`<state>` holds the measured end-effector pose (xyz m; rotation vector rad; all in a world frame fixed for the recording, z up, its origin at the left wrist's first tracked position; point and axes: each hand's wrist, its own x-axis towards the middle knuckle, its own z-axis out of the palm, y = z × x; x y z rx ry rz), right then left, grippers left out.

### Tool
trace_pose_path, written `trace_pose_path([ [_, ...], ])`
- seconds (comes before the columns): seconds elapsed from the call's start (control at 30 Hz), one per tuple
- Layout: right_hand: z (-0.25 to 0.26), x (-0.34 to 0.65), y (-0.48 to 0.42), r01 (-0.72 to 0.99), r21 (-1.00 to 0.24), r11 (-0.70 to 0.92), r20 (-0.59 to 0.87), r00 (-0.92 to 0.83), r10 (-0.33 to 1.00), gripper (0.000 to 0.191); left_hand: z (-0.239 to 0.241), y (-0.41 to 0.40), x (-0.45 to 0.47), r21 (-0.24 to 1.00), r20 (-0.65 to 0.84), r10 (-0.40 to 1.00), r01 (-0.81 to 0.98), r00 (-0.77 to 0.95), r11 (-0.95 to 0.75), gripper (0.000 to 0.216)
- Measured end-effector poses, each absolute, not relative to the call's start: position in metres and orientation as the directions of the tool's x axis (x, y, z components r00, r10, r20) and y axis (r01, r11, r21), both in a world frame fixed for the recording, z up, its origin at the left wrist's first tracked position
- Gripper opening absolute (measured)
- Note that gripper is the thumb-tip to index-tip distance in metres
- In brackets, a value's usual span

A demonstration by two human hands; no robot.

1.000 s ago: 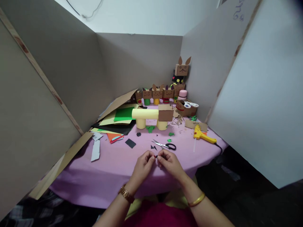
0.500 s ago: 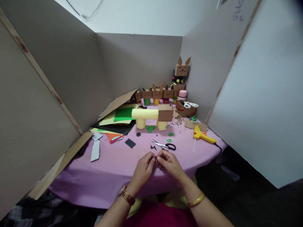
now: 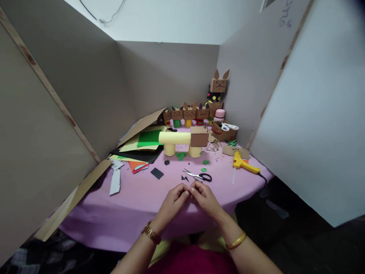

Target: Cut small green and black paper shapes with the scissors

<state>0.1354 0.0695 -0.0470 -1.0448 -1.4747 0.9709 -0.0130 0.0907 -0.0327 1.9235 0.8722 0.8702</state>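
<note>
My left hand (image 3: 173, 201) and my right hand (image 3: 204, 198) meet fingertip to fingertip above the near edge of the purple table (image 3: 137, 205). Both pinch together on something too small to make out. Just beyond them lie black-handled scissors (image 3: 199, 176) and small black paper triangles (image 3: 184, 177). Farther back stands a figure of pale yellow tubes (image 3: 174, 142) with a brown cardboard box head (image 3: 199, 136).
Coloured paper sheets (image 3: 142, 146) pile at the left, a black square (image 3: 157, 173) and grey strips (image 3: 115, 179) lie nearer. A yellow glue gun (image 3: 243, 163) rests at the right. Small cardboard animal figures (image 3: 189, 113) line the back. Cardboard partitions (image 3: 51, 110) enclose the table.
My hands have stayed at the same spot; the fingertips have closed a little tighter together. Nothing else on the table has moved.
</note>
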Motion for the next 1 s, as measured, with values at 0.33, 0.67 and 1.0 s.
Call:
trace_pose_path([
  [0.33,-0.0435,0.1324,0.0673,0.152,-0.930,0.335,0.331,-0.053,0.942,0.014,-0.0356,0.0916,-0.0136,0.868,0.245,0.834,0.272,0.495,-0.416,0.019],
  [0.67,-0.0485,0.1334,0.0723,0.040,-0.957,0.289,0.289,0.002,0.957,0.021,-0.0340,0.0896,-0.0140,0.877,0.257,0.857,0.264,0.448,-0.401,0.018],
  [1.0,-0.0431,0.1335,0.0652,0.120,-0.926,0.359,0.359,-0.019,0.933,0.020,-0.0351,0.0888,-0.0137,0.921,0.221,0.878,0.204,0.425,-0.331,0.028],
])
